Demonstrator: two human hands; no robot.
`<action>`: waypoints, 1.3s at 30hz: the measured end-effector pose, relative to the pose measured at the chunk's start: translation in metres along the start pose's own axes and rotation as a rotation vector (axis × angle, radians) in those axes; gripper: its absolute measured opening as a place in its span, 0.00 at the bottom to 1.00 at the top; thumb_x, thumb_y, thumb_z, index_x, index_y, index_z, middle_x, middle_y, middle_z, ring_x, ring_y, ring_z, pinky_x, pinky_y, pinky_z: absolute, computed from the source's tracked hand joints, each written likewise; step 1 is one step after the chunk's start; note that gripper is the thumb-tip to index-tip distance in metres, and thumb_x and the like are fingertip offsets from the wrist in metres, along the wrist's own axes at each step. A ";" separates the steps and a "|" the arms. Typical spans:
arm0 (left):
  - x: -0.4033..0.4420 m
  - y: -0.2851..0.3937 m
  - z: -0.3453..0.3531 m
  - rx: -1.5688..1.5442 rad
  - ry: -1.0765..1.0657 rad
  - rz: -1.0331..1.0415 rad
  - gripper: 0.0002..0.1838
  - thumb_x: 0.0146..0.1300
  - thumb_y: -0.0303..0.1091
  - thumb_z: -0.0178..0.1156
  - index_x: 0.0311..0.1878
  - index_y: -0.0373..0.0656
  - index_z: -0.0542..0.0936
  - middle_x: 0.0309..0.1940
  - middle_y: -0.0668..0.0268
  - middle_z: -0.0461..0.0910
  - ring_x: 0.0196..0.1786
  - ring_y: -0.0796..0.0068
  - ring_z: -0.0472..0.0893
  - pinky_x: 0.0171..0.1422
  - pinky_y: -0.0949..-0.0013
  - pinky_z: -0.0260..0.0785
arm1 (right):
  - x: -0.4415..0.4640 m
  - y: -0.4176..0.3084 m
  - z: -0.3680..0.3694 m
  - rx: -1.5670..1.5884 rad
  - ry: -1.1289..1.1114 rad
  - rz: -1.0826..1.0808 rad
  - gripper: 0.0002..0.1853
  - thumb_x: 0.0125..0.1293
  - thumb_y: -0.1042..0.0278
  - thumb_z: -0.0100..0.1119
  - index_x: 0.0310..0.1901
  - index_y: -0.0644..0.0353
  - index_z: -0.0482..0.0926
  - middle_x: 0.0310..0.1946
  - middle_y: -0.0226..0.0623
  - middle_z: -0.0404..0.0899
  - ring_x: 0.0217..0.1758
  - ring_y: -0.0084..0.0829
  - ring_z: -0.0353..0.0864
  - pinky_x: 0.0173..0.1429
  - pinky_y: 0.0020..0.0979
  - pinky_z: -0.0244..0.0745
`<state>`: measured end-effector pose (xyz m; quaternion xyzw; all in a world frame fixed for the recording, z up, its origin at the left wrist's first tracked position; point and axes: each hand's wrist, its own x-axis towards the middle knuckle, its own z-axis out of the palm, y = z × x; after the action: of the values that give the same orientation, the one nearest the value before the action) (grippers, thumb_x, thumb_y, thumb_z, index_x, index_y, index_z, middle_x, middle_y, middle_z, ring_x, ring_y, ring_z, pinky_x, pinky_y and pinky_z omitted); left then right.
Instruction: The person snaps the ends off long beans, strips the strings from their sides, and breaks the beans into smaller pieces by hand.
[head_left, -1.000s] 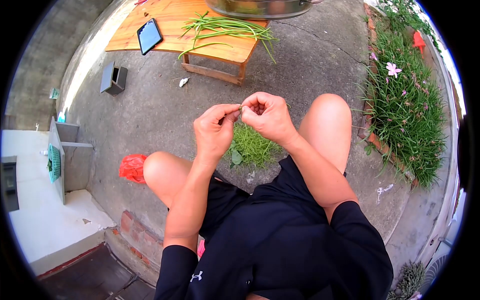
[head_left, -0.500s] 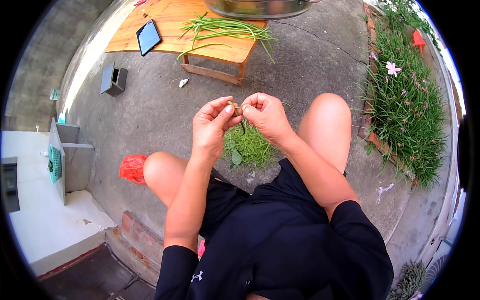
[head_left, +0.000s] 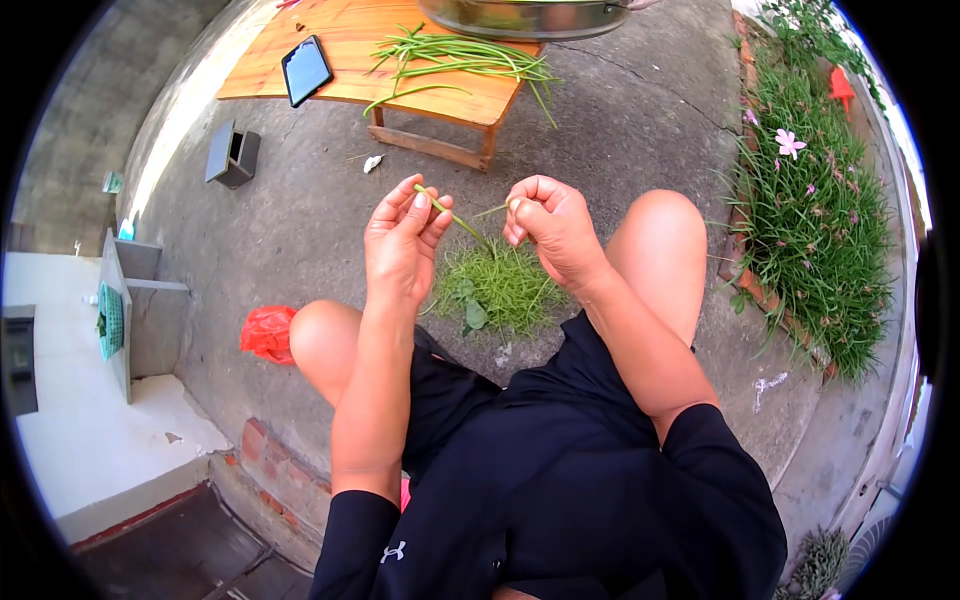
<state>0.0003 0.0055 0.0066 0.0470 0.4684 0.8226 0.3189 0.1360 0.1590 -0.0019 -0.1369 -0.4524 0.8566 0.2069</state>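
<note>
A green stem (head_left: 450, 214) is pinched between the thumb and fingers of my left hand (head_left: 404, 240) and slants down to the right. My right hand (head_left: 556, 228), closed in a pinch, holds a thin green strip (head_left: 489, 211) that points toward the stem. The two hands are apart, above the ground between my knees. Below them lies a heap of thin green strips (head_left: 505, 290), with a few leaves (head_left: 473, 312) at its left side.
A low wooden table (head_left: 265, 72) ahead carries a bundle of long green stems (head_left: 465, 55), a tablet (head_left: 306, 71) and a metal pan (head_left: 530, 18). A grey box (head_left: 233, 158) and a red plastic bag (head_left: 268, 334) are at left. Brick-edged plants (head_left: 815, 230) grow at right.
My hands have moved apart, the left one leftward and the right one slightly right. A thin strip now shows in my right hand, and more of the stem is visible.
</note>
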 end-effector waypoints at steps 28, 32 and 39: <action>0.010 0.003 -0.013 0.240 -0.007 -0.033 0.16 0.74 0.25 0.58 0.62 0.37 0.77 0.44 0.64 0.82 0.47 0.69 0.84 0.56 0.61 0.83 | 0.012 -0.042 -0.031 -0.124 0.101 -0.037 0.13 0.71 0.63 0.51 0.30 0.59 0.74 0.25 0.33 0.77 0.26 0.26 0.76 0.33 0.33 0.75; 0.000 0.000 -0.002 0.247 -0.185 -0.131 0.16 0.73 0.25 0.59 0.62 0.36 0.77 0.45 0.63 0.82 0.47 0.69 0.84 0.55 0.64 0.83 | 0.010 -0.024 -0.026 -0.925 0.078 -0.047 0.13 0.70 0.61 0.64 0.35 0.64 0.84 0.23 0.31 0.80 0.26 0.20 0.76 0.33 0.29 0.75; -0.006 -0.009 0.004 0.486 -0.301 -0.021 0.15 0.72 0.24 0.61 0.59 0.35 0.80 0.45 0.62 0.85 0.46 0.73 0.85 0.54 0.67 0.82 | 0.006 -0.002 -0.012 -0.556 -0.085 -0.049 0.10 0.69 0.72 0.65 0.50 0.65 0.85 0.32 0.26 0.84 0.33 0.14 0.79 0.38 0.20 0.75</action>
<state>0.0113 0.0082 0.0027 0.2389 0.5997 0.6665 0.3729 0.1360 0.1714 -0.0068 -0.1415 -0.6814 0.6994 0.1627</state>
